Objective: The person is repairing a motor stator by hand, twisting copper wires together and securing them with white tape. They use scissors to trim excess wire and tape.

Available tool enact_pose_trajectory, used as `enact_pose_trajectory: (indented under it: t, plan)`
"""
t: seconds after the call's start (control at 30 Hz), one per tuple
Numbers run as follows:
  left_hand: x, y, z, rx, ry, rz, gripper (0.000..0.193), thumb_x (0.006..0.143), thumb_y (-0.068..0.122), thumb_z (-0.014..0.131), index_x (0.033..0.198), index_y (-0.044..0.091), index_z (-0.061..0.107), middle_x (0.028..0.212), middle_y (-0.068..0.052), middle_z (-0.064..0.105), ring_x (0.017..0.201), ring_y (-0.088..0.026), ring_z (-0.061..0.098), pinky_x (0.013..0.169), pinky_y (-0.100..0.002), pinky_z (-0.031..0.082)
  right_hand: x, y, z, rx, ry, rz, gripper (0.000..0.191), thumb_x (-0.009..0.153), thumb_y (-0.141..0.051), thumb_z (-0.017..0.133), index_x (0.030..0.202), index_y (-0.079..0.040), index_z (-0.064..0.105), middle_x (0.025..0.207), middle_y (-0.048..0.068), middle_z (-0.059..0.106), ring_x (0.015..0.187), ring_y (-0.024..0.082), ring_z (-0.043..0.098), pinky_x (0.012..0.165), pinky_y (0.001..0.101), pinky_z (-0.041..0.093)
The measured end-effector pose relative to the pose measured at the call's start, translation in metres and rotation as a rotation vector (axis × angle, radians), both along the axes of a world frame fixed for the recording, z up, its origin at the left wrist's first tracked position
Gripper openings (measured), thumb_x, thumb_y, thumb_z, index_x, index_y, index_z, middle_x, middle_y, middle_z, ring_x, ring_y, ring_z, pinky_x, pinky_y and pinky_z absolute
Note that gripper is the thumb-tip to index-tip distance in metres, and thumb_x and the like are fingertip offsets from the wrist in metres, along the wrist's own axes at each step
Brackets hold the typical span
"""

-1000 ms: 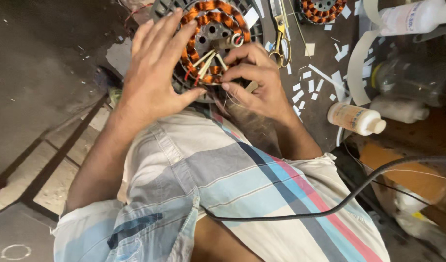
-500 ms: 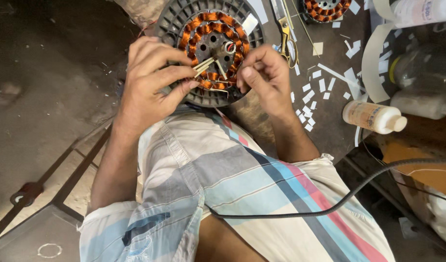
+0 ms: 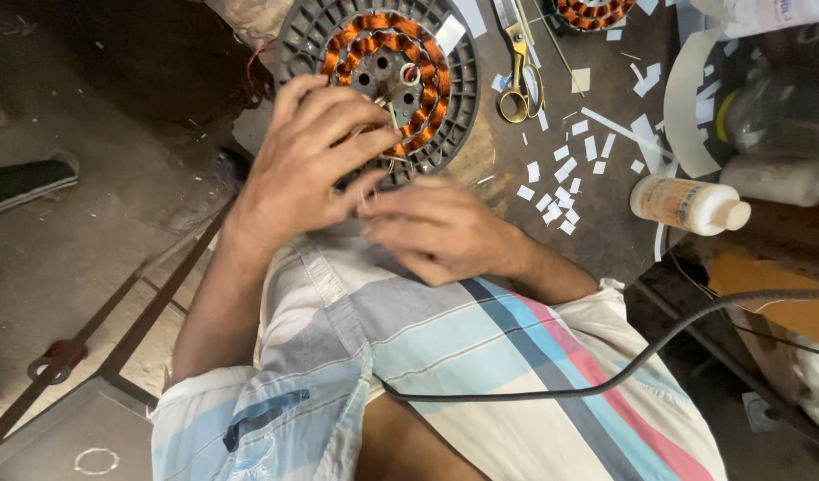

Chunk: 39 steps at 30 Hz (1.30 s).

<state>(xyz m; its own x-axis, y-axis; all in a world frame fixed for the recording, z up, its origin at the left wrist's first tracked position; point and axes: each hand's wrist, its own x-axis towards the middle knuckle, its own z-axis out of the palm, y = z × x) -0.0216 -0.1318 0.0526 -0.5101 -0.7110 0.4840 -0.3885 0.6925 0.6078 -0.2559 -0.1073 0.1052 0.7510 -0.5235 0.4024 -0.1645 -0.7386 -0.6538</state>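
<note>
1. Head view shows the left hand (image 3: 307, 169) over the near edge of the motor stator (image 3: 378, 80), fingers curled and slightly spread, their tips pinching at pale leads; what exactly they grip is hidden.
2. Half a second ago the right hand (image 3: 436, 227) was raised to the winding at the right; now it lies lower and nearer, beside the left, fingers pressed loosely together. Whether it holds anything I cannot tell.
3. That shift suggests work on the leads has moved from the right of the coil to its near edge.
4. The stator sits far centre on the dark bench: a grey ribbed disc with a ring of copper-orange coils.
5. Scissors (image 3: 516, 76) lie to its right, then scattered white paper strips (image 3: 565, 178) and a capped bottle (image 3: 686, 203).
</note>
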Motion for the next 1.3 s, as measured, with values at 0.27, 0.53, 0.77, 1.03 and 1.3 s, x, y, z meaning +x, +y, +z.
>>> enact_pose_trajectory:
  t: [0.27,0.53,0.77,1.03,1.3]
  plan:
    - [-0.022,-0.001,-0.022,-0.066,0.010,0.068,0.033,0.093,0.023,0.087,0.120,0.011,0.073,0.113,-0.003,0.067,0.108,-0.024,0.061,0.109,-0.047,0.038,-0.041,-0.009,-0.033,0.358,0.088,-0.551,0.028,0.082,-0.013,0.083,0.098,0.004,0.067,0.088,0.016,0.069,0.069,0.022,0.065,0.061,0.0334,0.053]
    - [-0.030,0.002,0.016,-0.122,0.027,0.117,0.025,0.092,0.017,0.078,0.116,0.011,0.073,0.123,-0.005,0.065,0.112,-0.027,0.058,0.107,-0.047,0.037,-0.021,-0.006,-0.017,0.332,0.031,-0.563,0.012,0.100,-0.007,0.069,0.104,0.004,0.070,0.092,0.015,0.071,0.080,0.025,0.068,0.073,0.0347,0.051]
    - [-0.002,-0.024,0.044,-0.129,-0.023,0.018,0.011,0.100,0.009,0.071,0.111,0.007,0.070,0.111,-0.004,0.066,0.110,-0.024,0.059,0.106,-0.042,0.042,0.011,-0.020,0.013,0.237,0.025,-0.576,0.009,0.097,-0.005,0.072,0.101,0.003,0.071,0.089,0.014,0.070,0.080,0.028,0.066,0.073,0.0383,0.049]
    - [0.032,-0.037,0.074,-0.082,0.033,0.043,0.015,0.097,0.003,0.071,0.112,0.003,0.066,0.111,-0.008,0.064,0.111,-0.028,0.058,0.102,-0.044,0.045,0.048,-0.040,0.047,-0.018,0.026,-0.574,0.016,0.088,0.004,0.078,0.102,0.003,0.070,0.087,0.013,0.067,0.076,0.029,0.059,0.069,0.0393,0.046]
    - [0.018,-0.014,0.071,0.025,0.157,0.101,0.015,0.097,0.002,0.072,0.109,0.003,0.063,0.111,-0.010,0.063,0.112,-0.032,0.058,0.100,-0.045,0.045,0.041,-0.038,0.044,-0.224,0.026,-0.441,0.021,0.087,0.007,0.078,0.102,0.000,0.064,0.094,0.013,0.062,0.085,0.030,0.058,0.075,0.0429,0.046]
